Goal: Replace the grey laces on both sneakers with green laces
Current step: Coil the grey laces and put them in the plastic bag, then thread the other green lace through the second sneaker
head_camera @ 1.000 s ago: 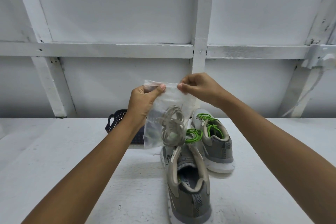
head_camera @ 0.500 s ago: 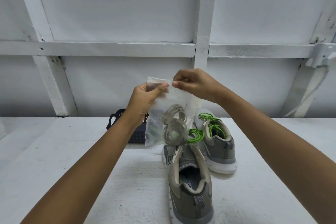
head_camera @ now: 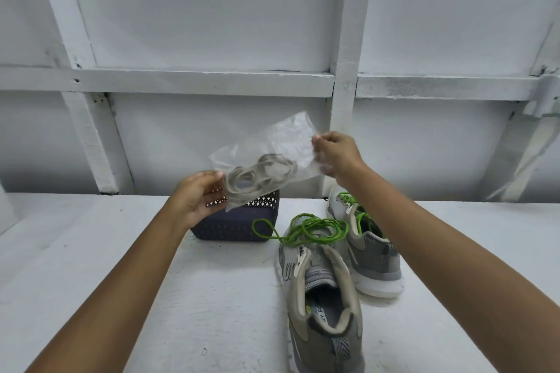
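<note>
Wall [head_camera: 212,9] filled the upper half of your view, painted white and crossed by white battens. Below it a white table [head_camera: 91,251] ran from edge to edge. Your two bare forearms reached out over the table from the bottom corners.

Two grey sneakers stood on the table right of centre, heels toward you. The near sneaker [head_camera: 324,312] sat closest to you. The far sneaker [head_camera: 372,248] stood just beside it, behind and to its right, with a green lace [head_camera: 357,215] threaded through its front. A second green lace [head_camera: 306,228] lay in a loose tangle across the front of the near sneaker, with one loop trailing left onto the table. That loop ended next to a dark perforated basket [head_camera: 236,221], which stood on the table left of the sneakers, near the wall.

You held a clear plastic bag [head_camera: 272,142] in the air above the basket, tilted so that its right end was higher. Your left hand [head_camera: 194,194] was curled at the low left end, thumb against the plastic. Your right hand [head_camera: 336,154] pinched the high right end between thumb and fingers. Inside the bag, the grey laces [head_camera: 260,175] lay bunched in coils toward the lower left, close to your left thumb.
</note>
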A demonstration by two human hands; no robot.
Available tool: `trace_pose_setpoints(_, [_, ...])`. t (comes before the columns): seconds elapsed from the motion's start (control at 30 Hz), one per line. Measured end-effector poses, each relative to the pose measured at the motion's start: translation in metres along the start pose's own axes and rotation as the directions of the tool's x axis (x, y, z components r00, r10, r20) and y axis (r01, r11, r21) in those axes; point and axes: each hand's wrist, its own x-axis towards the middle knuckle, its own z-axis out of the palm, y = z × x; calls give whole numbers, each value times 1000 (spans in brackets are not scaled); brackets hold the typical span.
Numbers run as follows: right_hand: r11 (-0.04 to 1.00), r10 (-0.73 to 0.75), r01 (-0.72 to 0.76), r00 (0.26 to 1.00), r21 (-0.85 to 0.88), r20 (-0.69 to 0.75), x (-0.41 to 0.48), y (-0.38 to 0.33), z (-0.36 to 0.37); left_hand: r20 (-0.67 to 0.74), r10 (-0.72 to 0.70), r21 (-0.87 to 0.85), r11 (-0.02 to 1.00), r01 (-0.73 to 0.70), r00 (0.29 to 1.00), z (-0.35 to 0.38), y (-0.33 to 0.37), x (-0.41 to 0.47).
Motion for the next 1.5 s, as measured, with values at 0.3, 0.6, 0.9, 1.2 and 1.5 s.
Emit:
trace_pose_setpoints(0.3, [917,9,60,986,-393,169,12,27,43,-226,202,362,926,-110,953,-23,20,24])
trace_pose_setpoints(0.6, [522,-63,454,865,-722,498,17,50,72,-26,165,973,232,-13,986,-35,3,46])
trace_pose_setpoints(0.9, [176,44,508,852,-843,522,23,75,89,48,246,915,-400,56,968,-26,-23,51])
trace_pose_setpoints(1.2, [256,104,503,835,-826,541,19,74,76,19,192,900,-431,67,981,-19,-29,55])
trace_pose_setpoints(1.5, [379,104,520,798,-765,594,3,22,-1,222,371,950,124,-286,902,30,-35,18])
